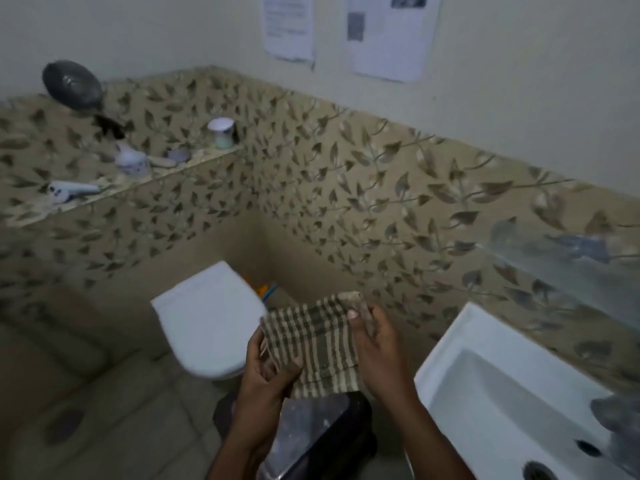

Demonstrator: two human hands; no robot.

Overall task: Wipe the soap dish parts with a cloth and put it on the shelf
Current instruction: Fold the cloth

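Lower centre of frame: I see both hands on a striped cloth (311, 348), woven, beige w/ dark green bands, folded into a rough rectangle. Left hand (266, 372) curled around the cloth's lower left edge, fingers bent under it, thumb on top. Right hand (377, 344) grips the upper right corner, thumb pressed on the fabric, fingers closed behind. Whether a soap dish part sits inside the cloth I cannot tell; no dish surface shows.

Shelf (114, 188), a tiled ledge w/ leaf pattern, runs across upper left. On it: a white ceramic vase (131, 162), a pale cylindrical container (222, 133), a white elongated item (71, 191), blurred. Dark rounded object (72, 84) at far upper left.

White toilet lid (207, 317), smooth, closed, centre left. White glossy basin (512, 403) lower right. Two paper sheets (388, 32) on the wall, top.
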